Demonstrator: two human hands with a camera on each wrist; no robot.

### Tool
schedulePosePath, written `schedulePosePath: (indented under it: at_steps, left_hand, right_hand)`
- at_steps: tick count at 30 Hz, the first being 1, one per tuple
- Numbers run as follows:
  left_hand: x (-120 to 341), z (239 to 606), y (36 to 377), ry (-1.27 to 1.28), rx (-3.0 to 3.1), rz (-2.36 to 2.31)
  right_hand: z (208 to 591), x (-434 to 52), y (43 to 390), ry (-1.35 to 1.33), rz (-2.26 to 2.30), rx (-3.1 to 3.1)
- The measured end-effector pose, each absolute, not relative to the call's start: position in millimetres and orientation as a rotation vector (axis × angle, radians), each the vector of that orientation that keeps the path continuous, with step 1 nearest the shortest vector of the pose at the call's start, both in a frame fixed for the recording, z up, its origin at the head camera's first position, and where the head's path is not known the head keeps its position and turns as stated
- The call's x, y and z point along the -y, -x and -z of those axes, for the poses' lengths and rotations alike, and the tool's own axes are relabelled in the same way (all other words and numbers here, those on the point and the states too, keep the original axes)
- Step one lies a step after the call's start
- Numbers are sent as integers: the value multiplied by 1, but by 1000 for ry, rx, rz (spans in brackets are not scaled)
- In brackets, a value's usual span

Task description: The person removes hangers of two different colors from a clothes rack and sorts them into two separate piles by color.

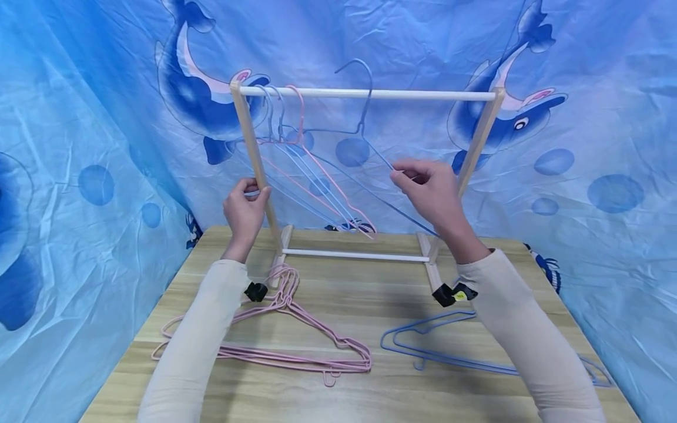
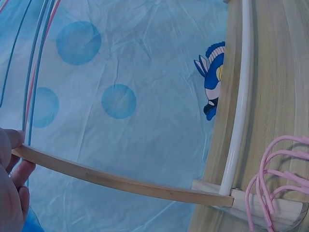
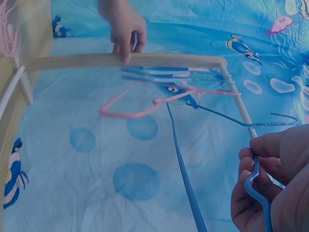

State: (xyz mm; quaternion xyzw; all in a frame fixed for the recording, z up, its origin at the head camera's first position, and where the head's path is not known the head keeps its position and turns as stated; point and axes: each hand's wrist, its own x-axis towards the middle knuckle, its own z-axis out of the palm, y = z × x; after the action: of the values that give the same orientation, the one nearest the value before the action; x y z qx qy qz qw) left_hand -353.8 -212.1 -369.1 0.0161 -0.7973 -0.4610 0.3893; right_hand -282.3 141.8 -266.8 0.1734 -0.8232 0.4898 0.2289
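Note:
My left hand point(image 1: 245, 208) grips the left wooden post point(image 1: 248, 138) of a small clothes rack, fingers and thumb around it. With the right hand point(image 1: 431, 188) I pinch the side wire of a blue clothes hanger point(image 1: 381, 155). That hanger's hook rises above the white top rail point(image 1: 423, 95) and its neck crosses the rail; whether it touches the rail I cannot tell. Toward the rail's left end hang two blue hangers point(image 1: 281, 111) and a pink hanger point(image 1: 302, 114). The left wrist view shows fingers point(image 2: 21, 174) against the post.
A pile of pink hangers point(image 1: 285, 359) lies on the wooden table point(image 1: 370, 399) at front left. Blue hangers point(image 1: 449, 355) lie at front right, partly behind the right sleeve. The rack's lower white bar point(image 1: 354, 255) runs between its feet. A blue patterned cloth point(image 1: 95, 88) hangs around the table.

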Motion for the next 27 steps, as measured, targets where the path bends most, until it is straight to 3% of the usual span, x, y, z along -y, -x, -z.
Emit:
schedulePosePath:
  at_steps: [27]
  left_hand:
    - [215, 374, 358, -13, 2011, 1154]
  right_hand:
    - [329, -241, 265, -393, -1140, 2345]
